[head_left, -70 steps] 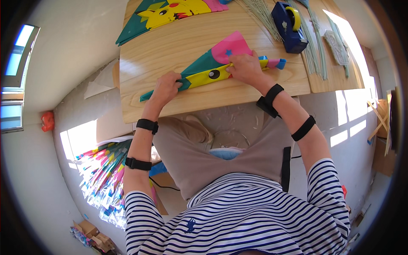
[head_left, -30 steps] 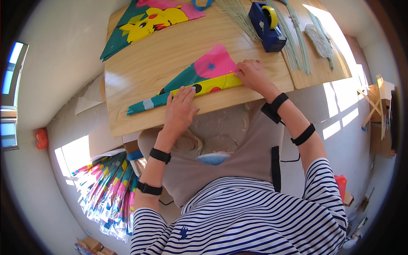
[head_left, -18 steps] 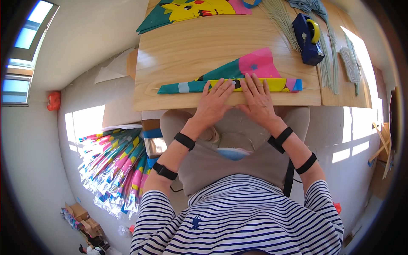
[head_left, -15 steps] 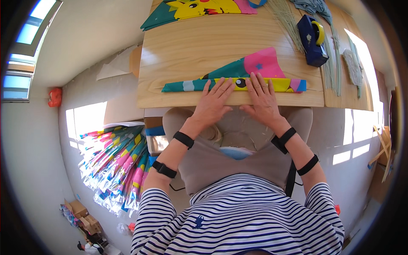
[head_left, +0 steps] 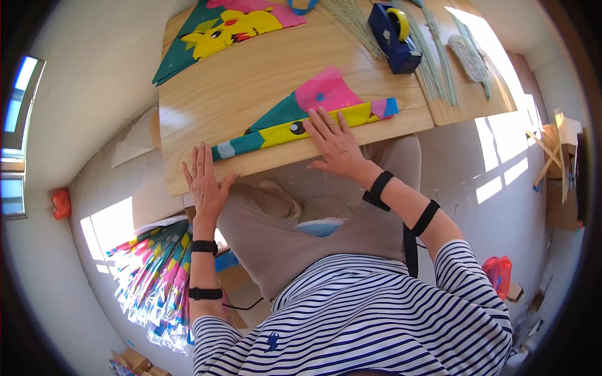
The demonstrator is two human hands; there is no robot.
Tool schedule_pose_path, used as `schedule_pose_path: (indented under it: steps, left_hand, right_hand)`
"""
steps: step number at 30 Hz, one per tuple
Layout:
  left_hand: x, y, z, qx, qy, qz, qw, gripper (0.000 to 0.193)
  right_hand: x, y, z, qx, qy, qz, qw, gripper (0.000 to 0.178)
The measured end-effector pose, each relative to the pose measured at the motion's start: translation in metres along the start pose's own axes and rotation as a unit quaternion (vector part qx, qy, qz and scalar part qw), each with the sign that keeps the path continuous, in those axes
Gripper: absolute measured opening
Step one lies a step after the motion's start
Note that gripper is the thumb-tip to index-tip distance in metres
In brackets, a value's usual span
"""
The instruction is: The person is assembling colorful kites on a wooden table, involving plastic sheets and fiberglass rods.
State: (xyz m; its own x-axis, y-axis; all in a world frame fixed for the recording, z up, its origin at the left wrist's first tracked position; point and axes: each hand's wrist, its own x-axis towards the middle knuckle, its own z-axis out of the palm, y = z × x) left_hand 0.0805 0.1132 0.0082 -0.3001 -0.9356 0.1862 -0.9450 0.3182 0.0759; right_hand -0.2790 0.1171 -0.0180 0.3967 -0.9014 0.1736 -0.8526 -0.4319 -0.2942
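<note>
A partly rolled kite (head_left: 269, 136) of thin printed sheet lies near the front edge of the wooden table, slanting up to the right. Its loose part, a green and pink flap (head_left: 323, 94), spreads out behind the roll. My right hand (head_left: 337, 145) rests flat on the yellow middle of the roll, fingers stretched, just right of a printed eye. At the roll's left end, my left hand (head_left: 208, 188) lies with straight fingers against its tip and the thumb apart. Neither hand is gripping anything.
Flat printed kite sheets (head_left: 232, 31) lie at the far left of the table. A blue tape dispenser (head_left: 394, 41), bundles of thin pale rods (head_left: 351, 28) and a clear plastic box (head_left: 467, 56) are at the right. Rolled kites in clear sleeves (head_left: 157, 276) are piled at lower left.
My left hand has slid from the roll's middle to its left end. My right hand stays flat on the roll. The whole view has turned, so the table now looks tilted.
</note>
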Motion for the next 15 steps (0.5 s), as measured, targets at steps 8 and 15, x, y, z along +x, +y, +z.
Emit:
schedule_pose_path:
  steps: [8, 15]
  left_hand:
    - [0.047, 0.14, 0.029, -0.133, -0.054, 0.149, 0.978, 0.08]
    - [0.05, 0.14, 0.038, -0.161, -0.05, 0.143, 0.975, 0.08]
  right_hand:
    - [-0.004, 0.011, 0.003, 0.014, 0.011, -0.011, 1.0, 0.107]
    - [-0.013, 0.023, -0.01, -0.019, 0.005, 0.02, 1.0, 0.109]
